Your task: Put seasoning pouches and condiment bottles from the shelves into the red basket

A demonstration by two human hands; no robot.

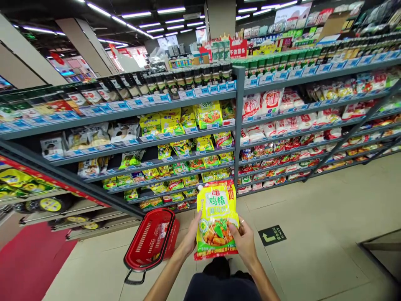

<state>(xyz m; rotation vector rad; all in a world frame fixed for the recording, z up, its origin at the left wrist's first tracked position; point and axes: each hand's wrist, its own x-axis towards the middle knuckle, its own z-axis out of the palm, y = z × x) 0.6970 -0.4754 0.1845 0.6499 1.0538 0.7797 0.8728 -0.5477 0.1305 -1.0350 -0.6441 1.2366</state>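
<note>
Upright in front of me is a yellow bag of chicken seasoning (216, 211), with red edges, a spout at its top left corner and a picture of food on its front. My left hand (190, 235) grips the bag's left side, its fingers mostly hidden behind it. On the right side, my right hand (244, 240) is closed on the lower part, thumb pressed on the front. A red shopping basket (150, 240) with a black rim and handle stands on the floor to the left of the bag, with a small packet inside.
Grey shelves (238, 125) run across ahead, filled with yellow seasoning bags (171, 122), white packets (271, 101) and spice jars (175, 83) on top. A black exit sign (272, 235) lies on the tiled floor. A red mat (34, 259) is at the lower left.
</note>
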